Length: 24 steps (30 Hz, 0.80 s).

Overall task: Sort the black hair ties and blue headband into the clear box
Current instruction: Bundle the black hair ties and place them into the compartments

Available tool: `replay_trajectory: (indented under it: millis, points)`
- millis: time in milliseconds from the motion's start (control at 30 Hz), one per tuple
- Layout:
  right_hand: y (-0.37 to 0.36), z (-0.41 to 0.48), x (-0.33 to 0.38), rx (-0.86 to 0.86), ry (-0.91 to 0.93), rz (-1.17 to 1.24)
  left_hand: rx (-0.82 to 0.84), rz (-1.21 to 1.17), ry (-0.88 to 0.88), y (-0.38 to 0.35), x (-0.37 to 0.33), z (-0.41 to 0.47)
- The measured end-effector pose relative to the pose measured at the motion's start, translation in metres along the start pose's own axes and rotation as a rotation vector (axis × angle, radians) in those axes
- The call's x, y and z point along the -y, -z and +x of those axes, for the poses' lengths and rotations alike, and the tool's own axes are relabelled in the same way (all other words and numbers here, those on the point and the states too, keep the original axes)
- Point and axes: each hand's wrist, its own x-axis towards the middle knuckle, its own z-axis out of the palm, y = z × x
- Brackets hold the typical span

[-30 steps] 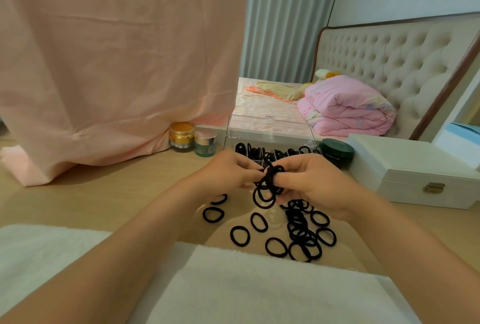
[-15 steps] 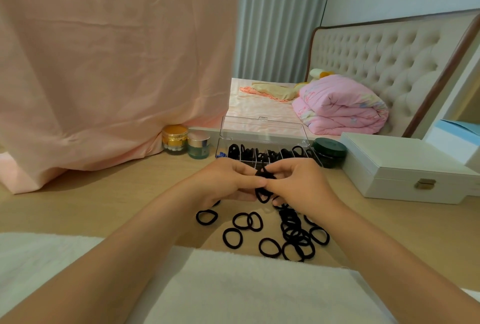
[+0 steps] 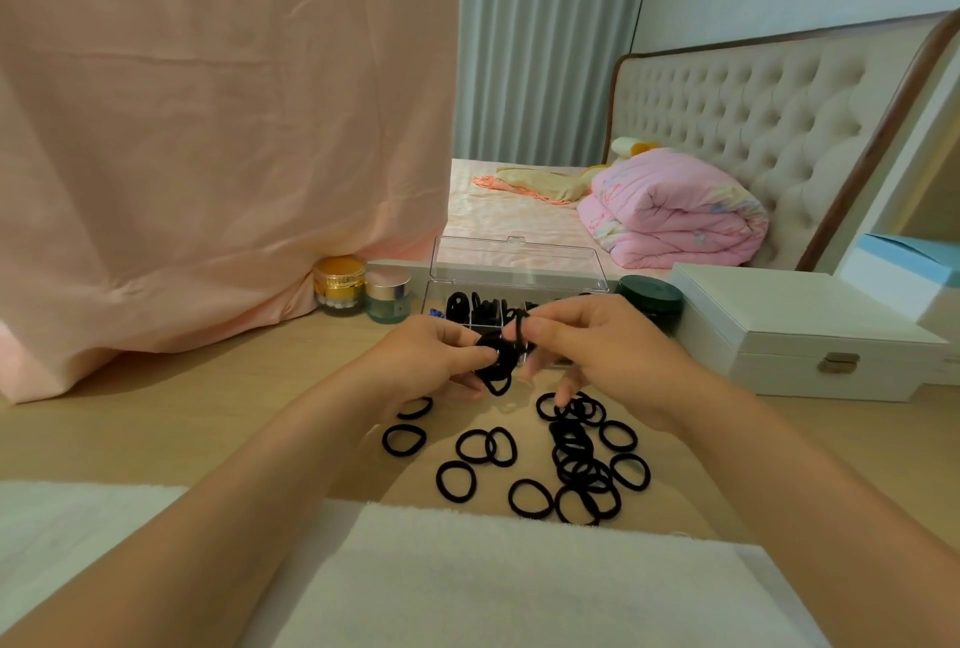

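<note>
Two hands meet just in front of the clear box (image 3: 519, 278), and between them hangs a small bunch of black hair ties (image 3: 500, 359). The left hand (image 3: 426, 361) pinches the bunch between thumb and fingers, closed tight on it; the right hand (image 3: 597, 351) holds one tie from the same bunch upright in a narrow thumb-and-forefinger pinch, its loop standing on end with the long axis roughly vertical. The box lies directly beyond the grip, away from the person, its lid propped open at the back and its near compartments already holding ties; a scrap of blue shows at its left front corner, though whether that is the headband I cannot tell. Both hands sit about equally near the box, the right slightly closer to its middle compartments.

Room to move forward looks free: nothing stands between the bunch and the box's near wall. To the right of the box a dark green jar (image 3: 652, 296) and a white case (image 3: 800, 335) crowd that side; to its left stand two cream jars (image 3: 363, 291). Many loose ties (image 3: 571, 460) lie on the table on the person's side of the box.
</note>
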Motion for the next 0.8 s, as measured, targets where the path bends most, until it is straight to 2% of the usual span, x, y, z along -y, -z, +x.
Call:
replay_trajectory:
  millis: [67, 233, 433, 533, 633, 700, 800]
  points:
    - [-0.007, -0.001, -0.002, 0.014, -0.018, 0.023, 0.042, -0.055, 0.000, -0.003, -0.001, -0.001]
    - [-0.014, 0.005, -0.014, -0.249, -0.009, -0.136, 0.182, -0.227, 0.065, -0.002, -0.006, -0.003]
    - [-0.017, 0.003, -0.018, -0.319, -0.001, -0.245, 0.258, -0.259, 0.064, -0.003, -0.010, -0.008]
    - [-0.018, 0.002, -0.017, -0.347, 0.012, -0.268, 0.182, -0.125, 0.000, -0.007, -0.009, -0.007]
    - [-0.011, 0.006, -0.018, -0.381, 0.067, -0.369, 0.141, -0.123, -0.011, -0.006, -0.008, -0.006]
    - [-0.004, 0.008, -0.018, -0.318, 0.037, -0.314, 0.180, -0.136, -0.024, -0.004, -0.011, -0.006]
    - [0.010, 0.006, -0.010, -0.021, -0.062, 0.110, 0.221, -0.164, -0.063, -0.002, -0.018, -0.005]
